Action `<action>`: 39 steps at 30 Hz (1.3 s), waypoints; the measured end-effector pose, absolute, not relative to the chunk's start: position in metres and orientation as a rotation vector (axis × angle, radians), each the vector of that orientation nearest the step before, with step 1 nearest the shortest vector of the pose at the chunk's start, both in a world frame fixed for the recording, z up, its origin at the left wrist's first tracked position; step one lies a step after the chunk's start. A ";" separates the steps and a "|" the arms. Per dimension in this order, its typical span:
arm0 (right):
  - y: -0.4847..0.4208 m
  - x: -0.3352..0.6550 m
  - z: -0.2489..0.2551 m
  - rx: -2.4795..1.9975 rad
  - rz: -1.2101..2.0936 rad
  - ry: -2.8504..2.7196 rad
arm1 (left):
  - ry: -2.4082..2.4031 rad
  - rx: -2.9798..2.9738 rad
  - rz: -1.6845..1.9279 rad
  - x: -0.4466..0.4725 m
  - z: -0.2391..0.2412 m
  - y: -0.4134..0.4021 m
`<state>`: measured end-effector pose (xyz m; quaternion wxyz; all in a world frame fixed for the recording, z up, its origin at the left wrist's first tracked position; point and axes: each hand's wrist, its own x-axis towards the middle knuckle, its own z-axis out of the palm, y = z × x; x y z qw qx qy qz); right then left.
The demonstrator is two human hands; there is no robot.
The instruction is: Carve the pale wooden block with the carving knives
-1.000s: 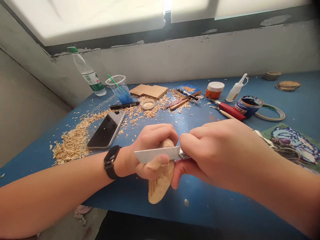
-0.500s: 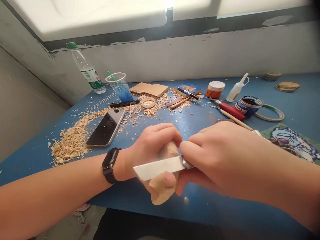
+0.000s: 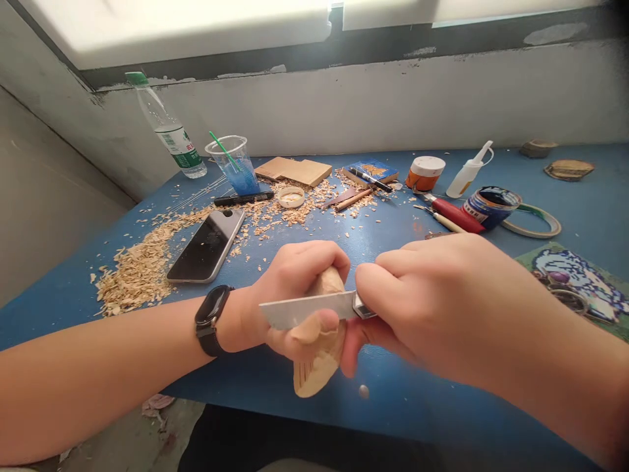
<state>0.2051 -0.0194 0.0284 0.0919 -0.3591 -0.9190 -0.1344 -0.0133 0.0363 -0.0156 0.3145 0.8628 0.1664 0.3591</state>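
A pale wood carving [image 3: 319,370] with a flared, grooved lower end is wrapped in the fingers of my left hand [image 3: 299,272]. My right hand [image 3: 417,301] is closed round the handle of a utility knife, most of which the hand hides. The broad blade of the knife [image 3: 304,311] points left and lies across the carving, between the upper part and my left thumb. Below the blade, the fingertips of my right hand are close to the carving's right side; whether they touch it I cannot tell.
Wood shavings [image 3: 135,272] are heaped left of a phone [image 3: 206,246]. Behind stand a bottle [image 3: 171,134], a cup of blue liquid [image 3: 240,174] and wooden boards [image 3: 295,172]. To the right are a paint jar [image 3: 491,204], a red-handled tool [image 3: 457,215], a glue bottle [image 3: 469,174] and tape [image 3: 533,221].
The blade has moved slightly up along the carving and turned, so its face looks darker. The carving is tilted differently, showing more of its grooved lower end. Both hands keep their hold.
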 end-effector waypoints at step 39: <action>-0.028 0.217 0.031 -1.080 -0.327 -2.825 | 0.468 2.208 0.963 -0.003 -0.033 0.040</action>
